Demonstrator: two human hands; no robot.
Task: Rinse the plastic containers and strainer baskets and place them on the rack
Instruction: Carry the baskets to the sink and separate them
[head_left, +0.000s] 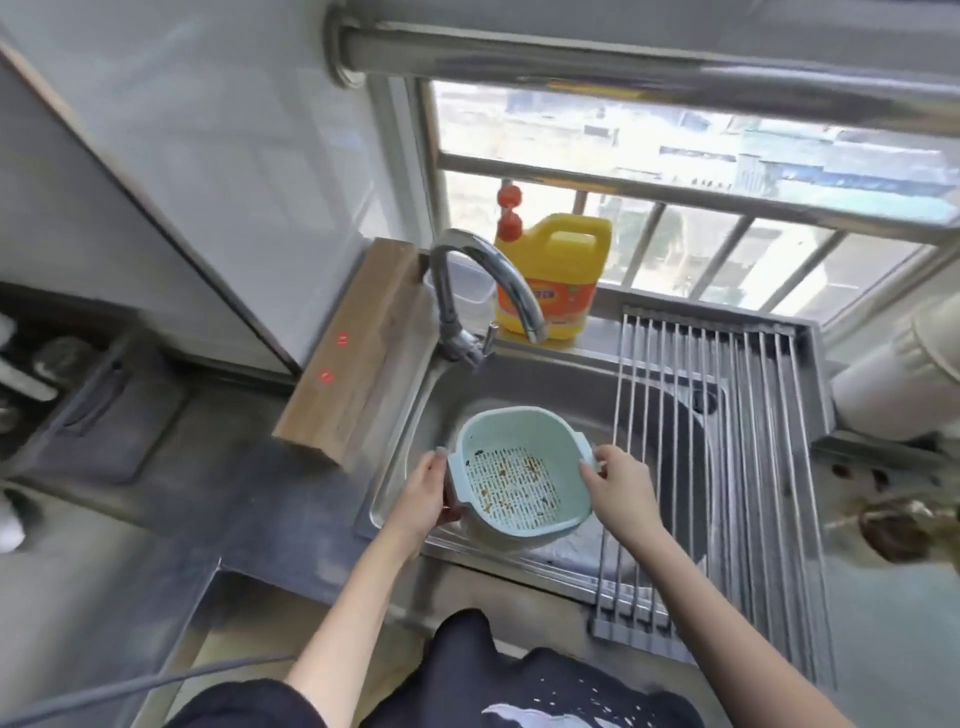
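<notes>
Sink (410, 415), stainless steel, one: set into the grey desk (280, 499), occupying the centre of the view. Rack (737, 467), roll-up, of parallel steel rods, one: laid over the sink's 3 o'clock half, nothing upon it. Tap (483, 291), curved, chrome, one: at 12 o'clock of the basin, no water seen running. Detergent jug (556, 275), yellow, one: stood on the sill behind the tap. Strainer basket (519, 467), pale blue-green plastic, one seen: held over the basin, below the spout, mouth upward, brown food specks on its perforated floor; an outer container beneath it cannot be made out for certain. It is judged light, rigid but slightly springy, and slippery once wet; the two side lugs at 9 and 3 o'clock are judged the surest holds. Left hand (421, 493), one: grip closed on the basket's 9 o'clock rim and wall. Right hand (618, 483), one: grip pinched on the 3 o'clock lug.
</notes>
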